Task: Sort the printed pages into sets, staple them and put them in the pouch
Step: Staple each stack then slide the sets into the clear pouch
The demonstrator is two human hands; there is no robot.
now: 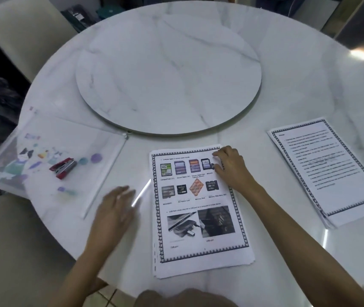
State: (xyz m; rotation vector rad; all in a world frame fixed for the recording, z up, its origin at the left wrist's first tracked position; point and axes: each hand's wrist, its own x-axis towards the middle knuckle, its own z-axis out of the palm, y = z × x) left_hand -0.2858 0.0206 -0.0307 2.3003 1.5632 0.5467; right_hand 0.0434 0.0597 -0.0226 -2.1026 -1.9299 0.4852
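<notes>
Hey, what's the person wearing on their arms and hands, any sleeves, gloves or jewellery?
Both forearms are bare, no sleeves in view. The right hand shows no glove, ring or watch. The left hand is blurred; no glove shows.

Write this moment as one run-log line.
right hand: pinches picture stack corner | left hand: open, beside it | stapler: on pouch | text stack: far right

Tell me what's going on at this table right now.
A person is sorting printed pages on a marble table. Their right hand pinches the top right corner of the middle stack, while the left hand hovers beside it, fingers straight, blurred. A second stack lies to the right. The red stapler rests on the clear pouch at the left, untouched.
</notes>
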